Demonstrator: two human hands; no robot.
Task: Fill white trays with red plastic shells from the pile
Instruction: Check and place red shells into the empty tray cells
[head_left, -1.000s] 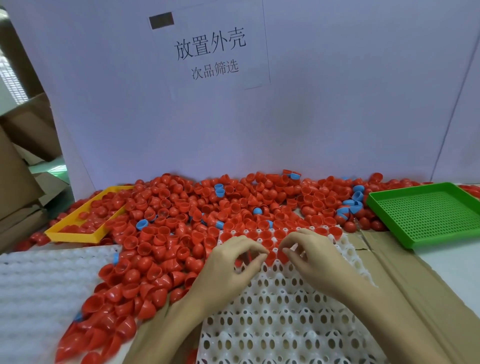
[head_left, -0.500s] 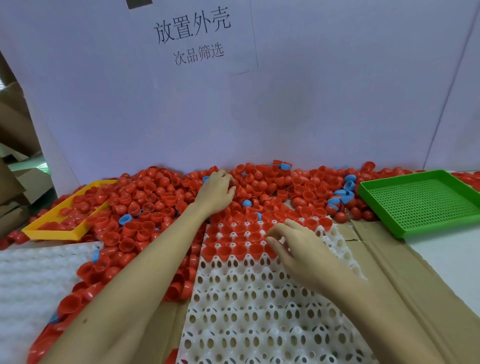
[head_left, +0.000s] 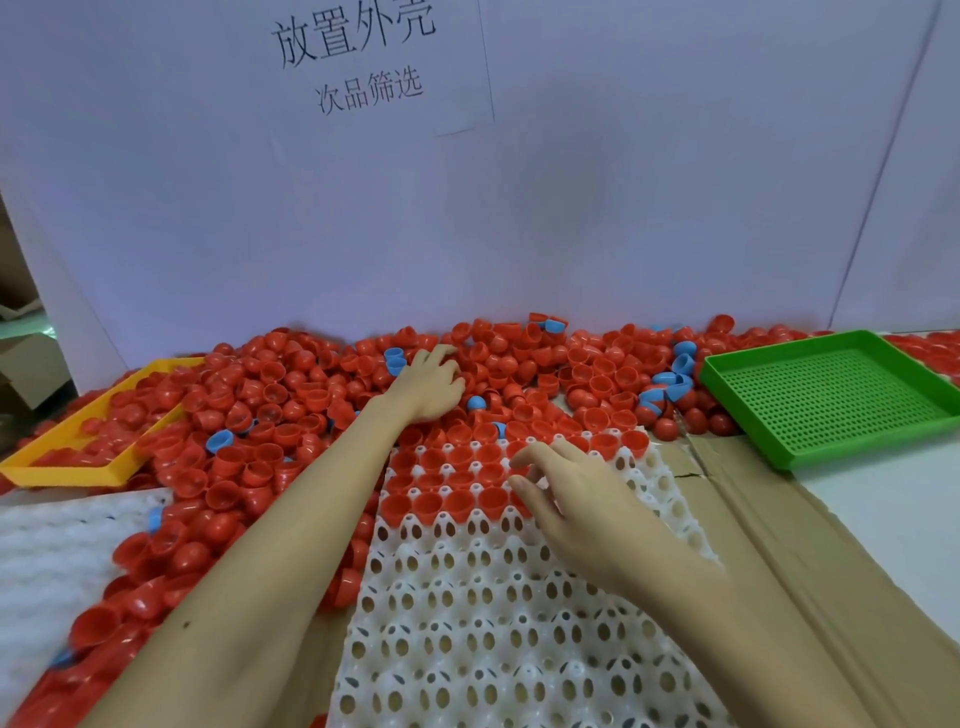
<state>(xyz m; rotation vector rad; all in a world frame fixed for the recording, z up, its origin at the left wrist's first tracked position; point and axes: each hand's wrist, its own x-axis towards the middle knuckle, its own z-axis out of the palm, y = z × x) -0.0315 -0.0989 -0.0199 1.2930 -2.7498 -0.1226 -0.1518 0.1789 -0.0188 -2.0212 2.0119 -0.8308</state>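
The left hand (head_left: 430, 385) lay spread in the shell pile (head_left: 270, 395) beyond the white tray (head_left: 467, 597); the right hand (head_left: 571, 499) hovered over it, fingers loosely apart.

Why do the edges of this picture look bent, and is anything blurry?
Head view: wide-angle lens bows the white backboard and green perforated tray; lighting soft and even, faint shadows; near corners of the white plastic tray smear, and the left hand looks slightly soft.
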